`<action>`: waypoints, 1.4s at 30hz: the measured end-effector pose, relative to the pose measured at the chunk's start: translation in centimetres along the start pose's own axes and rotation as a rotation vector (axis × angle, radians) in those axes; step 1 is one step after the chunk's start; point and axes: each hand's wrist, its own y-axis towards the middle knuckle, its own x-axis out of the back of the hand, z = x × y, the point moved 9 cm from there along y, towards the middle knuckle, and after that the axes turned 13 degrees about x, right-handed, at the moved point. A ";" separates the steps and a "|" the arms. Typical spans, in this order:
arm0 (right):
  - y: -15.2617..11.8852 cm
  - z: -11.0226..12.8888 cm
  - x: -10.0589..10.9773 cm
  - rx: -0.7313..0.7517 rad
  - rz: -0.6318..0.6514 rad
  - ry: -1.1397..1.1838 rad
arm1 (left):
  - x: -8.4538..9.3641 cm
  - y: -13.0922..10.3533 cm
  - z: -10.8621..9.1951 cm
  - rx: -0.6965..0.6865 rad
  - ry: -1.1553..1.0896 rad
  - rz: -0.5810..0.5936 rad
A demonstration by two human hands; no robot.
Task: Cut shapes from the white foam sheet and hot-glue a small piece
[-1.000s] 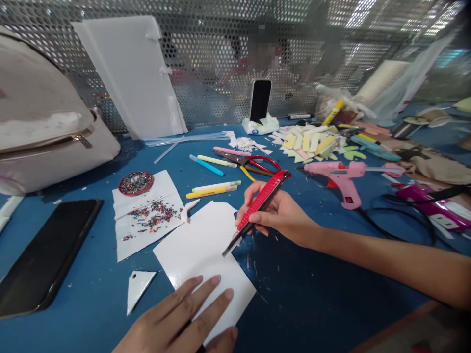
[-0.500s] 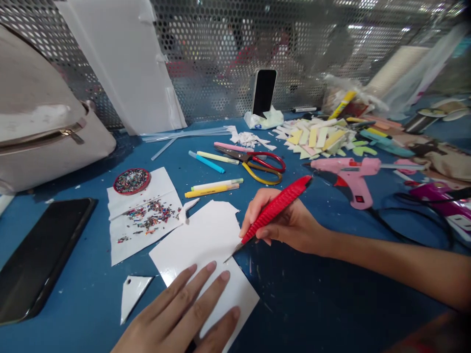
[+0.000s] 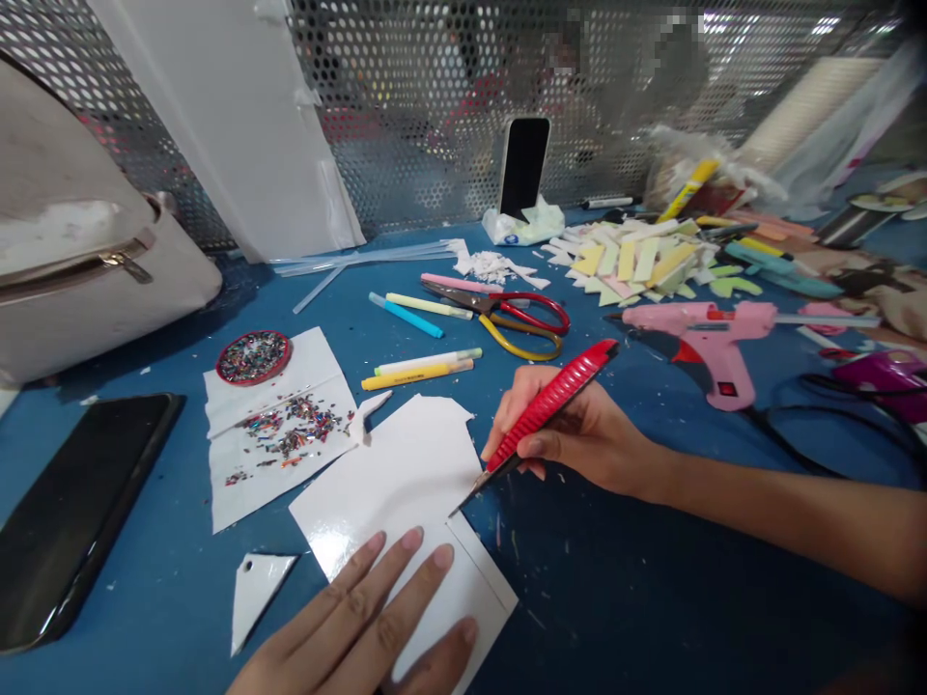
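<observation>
My right hand (image 3: 572, 434) grips a red utility knife (image 3: 551, 403), its blade tip at the right edge of a white glossy board (image 3: 406, 454). A thin line runs along the board's lower right side, below the blade. Fingers spread, my left hand (image 3: 369, 618) lies flat on the lower part of the board. To its left is a small white offcut (image 3: 259, 589) with a hole in it. A curled white scrap (image 3: 368, 417) sits at the board's upper left corner, beside a paper (image 3: 224, 497) sprinkled with multicoloured bits.
Scissors (image 3: 499, 307) and several highlighters (image 3: 418, 373) lie beyond the board. A pink glue gun (image 3: 714, 338) with a black cable is at the right. Paper strips (image 3: 637, 259) are heaped behind. A dark phone (image 3: 79, 512) and a pale bag (image 3: 94, 251) occupy the left.
The knife tip has shifted slightly right, to the board's edge. A thin line now shows on the board's lower right side. The left hand stays flat.
</observation>
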 end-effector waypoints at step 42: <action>-0.6 2.8 1.6 0.207 -0.243 -0.077 | 2.2 4.0 -3.5 -0.194 0.065 0.056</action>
